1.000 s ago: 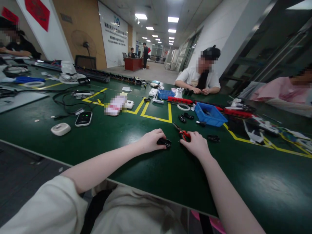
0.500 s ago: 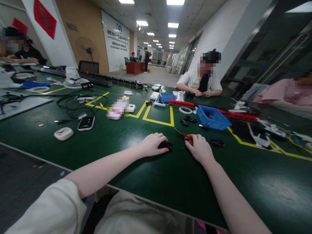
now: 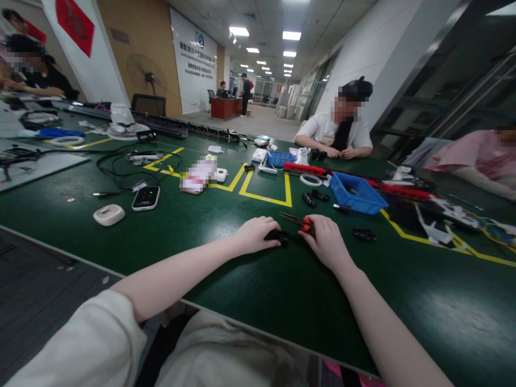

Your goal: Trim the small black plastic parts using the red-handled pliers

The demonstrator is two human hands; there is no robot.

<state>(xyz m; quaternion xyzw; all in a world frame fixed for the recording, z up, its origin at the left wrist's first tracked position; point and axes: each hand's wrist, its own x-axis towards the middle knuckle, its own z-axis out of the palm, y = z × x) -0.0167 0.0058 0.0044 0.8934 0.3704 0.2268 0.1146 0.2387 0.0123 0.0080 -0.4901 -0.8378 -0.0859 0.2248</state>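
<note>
Pliers (image 3: 303, 222), red-handled, lie on the near-left side of the blue bin (image 3: 358, 194), above the green bench (image 3: 242, 285); tip points left and slightly away from the wearer, long axis slanting back to the right hand (image 3: 325, 241). Right hand grips the handles, forearm angled forward-left. Left hand (image 3: 258, 235), farther left of the bin, palm down, clasps a black part (image 3: 279, 236) whose exposed end points right.

Left hand (image 3: 260, 235) palm down, fingers curled, right hand (image 3: 320, 236) gripping, both forearms angled inward
</note>
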